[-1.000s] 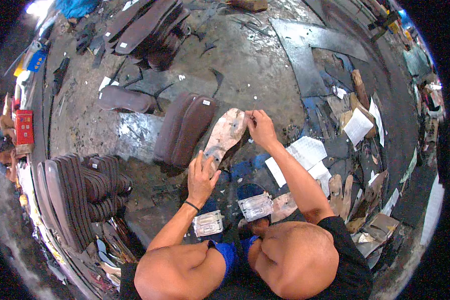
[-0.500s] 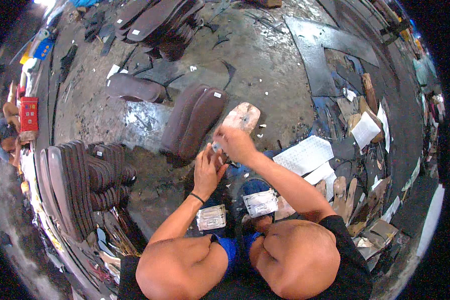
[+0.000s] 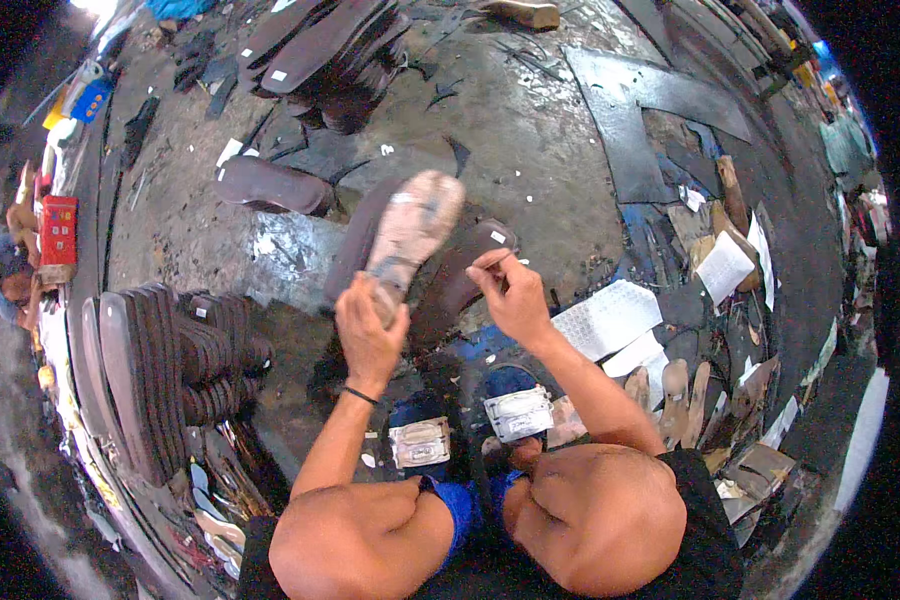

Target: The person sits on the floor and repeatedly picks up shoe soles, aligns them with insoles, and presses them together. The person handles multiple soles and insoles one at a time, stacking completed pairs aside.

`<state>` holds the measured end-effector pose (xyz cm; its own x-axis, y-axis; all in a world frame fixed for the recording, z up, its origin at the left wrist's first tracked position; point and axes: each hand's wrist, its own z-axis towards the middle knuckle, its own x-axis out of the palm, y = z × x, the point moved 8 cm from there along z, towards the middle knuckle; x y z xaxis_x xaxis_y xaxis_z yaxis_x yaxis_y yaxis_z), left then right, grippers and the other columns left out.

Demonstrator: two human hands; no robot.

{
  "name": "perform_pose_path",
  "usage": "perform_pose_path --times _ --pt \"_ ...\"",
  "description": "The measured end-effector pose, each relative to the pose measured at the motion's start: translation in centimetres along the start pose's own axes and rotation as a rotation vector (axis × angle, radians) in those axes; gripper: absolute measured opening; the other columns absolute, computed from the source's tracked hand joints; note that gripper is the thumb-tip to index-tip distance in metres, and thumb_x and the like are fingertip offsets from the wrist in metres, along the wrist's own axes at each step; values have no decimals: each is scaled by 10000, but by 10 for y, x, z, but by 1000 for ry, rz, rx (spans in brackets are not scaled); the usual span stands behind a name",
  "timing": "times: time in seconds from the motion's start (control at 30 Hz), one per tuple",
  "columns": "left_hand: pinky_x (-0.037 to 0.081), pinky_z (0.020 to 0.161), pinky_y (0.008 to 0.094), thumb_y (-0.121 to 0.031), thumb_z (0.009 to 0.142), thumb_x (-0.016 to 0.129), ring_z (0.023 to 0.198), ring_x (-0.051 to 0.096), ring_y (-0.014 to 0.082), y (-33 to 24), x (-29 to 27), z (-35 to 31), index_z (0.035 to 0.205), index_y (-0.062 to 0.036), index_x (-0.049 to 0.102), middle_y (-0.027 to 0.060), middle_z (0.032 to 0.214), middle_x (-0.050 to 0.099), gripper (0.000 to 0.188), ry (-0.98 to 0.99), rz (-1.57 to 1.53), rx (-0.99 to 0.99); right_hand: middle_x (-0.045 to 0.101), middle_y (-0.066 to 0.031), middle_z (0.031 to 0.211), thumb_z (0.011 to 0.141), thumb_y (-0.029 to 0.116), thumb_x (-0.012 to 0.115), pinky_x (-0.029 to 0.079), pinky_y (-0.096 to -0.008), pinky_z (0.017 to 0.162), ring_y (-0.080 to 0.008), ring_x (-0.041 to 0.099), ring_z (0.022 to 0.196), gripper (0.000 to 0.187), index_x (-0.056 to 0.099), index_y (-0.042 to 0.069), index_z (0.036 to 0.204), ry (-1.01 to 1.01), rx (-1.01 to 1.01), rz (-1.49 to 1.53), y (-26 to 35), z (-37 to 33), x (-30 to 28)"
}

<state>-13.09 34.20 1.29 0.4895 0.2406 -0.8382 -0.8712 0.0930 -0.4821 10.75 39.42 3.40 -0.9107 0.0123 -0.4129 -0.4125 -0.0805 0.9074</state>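
My left hand (image 3: 370, 325) is closed around the narrow near end of a pale pinkish sole-shaped piece (image 3: 417, 222), held tilted over the dark brown shoe soles. Grey marks run across its face, blurred by motion. Partly covered by it, one dark brown sole (image 3: 353, 245) lies on the left. To the right is another brown sole (image 3: 460, 275) with a small white sticker at its far end. My right hand (image 3: 518, 300) hovers by this sole's right edge, fingers curled and thumb and forefinger pinched; whatever they hold, if anything, is too small to make out.
Stacked brown soles (image 3: 140, 370) stand at left, with another pile (image 3: 335, 60) at the far side. A single sole (image 3: 270, 184) lies farther left. Black sheet offcuts (image 3: 620, 130), white textured sheets (image 3: 610, 318) and scraps fill the right. A person (image 3: 15, 270) sits at far left.
The pale sole-shaped piece has been raised from the floor in my left hand and swung left over the soles. My right hand has drawn away rightward. The stickered sole now lies farther right.
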Motion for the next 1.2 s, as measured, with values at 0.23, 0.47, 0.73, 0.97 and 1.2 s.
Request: perform_pose_path --times 0.23,0.47,0.73,0.97,1.2 --pt "405 1113 501 -220 838 814 1297 483 422 -34 21 -35 1328 -47 601 233 1499 495 562 196 -88 93 675 -193 1040 989 174 629 539 -451 823 -368 674 941 206 672 26 1125 -97 162 -203 -115 31 -29" --pt "420 1106 475 -276 819 842 1289 490 402 -24 73 -55 1297 -66 618 214 1527 481 568 306 -66 84 639 -139 1030 915 66 704 563 -401 767 -292 692 813 289 695 48 1203 -1 84 -344 -128 34 -16" --pt "451 1037 457 -282 798 856 1174 521 367 -26 81 -49 1273 -78 651 186 1528 497 556 293 -12 134 668 -180 1005 921 95 683 543 -474 815 -396 668 928 183 677 17 1086 0 119 -378 -119 40 -24" --pt "453 1039 453 -288 791 858 1177 524 375 -27 80 -47 1275 -68 648 193 1511 507 572 282 9 162 723 -192 919 930 168 695 554 -486 768 -397 711 878 151 659 48 1014 46 97 -219 -89 43 3" --pt "459 1028 464 -292 855 798 1229 510 375 -31 86 -50 1201 35 634 224 1498 506 503 263 -10 177 729 -196 856 937 266 695 566 -492 710 -390 724 801 187 708 90 998 307 -88 -171 -56 -3 88"
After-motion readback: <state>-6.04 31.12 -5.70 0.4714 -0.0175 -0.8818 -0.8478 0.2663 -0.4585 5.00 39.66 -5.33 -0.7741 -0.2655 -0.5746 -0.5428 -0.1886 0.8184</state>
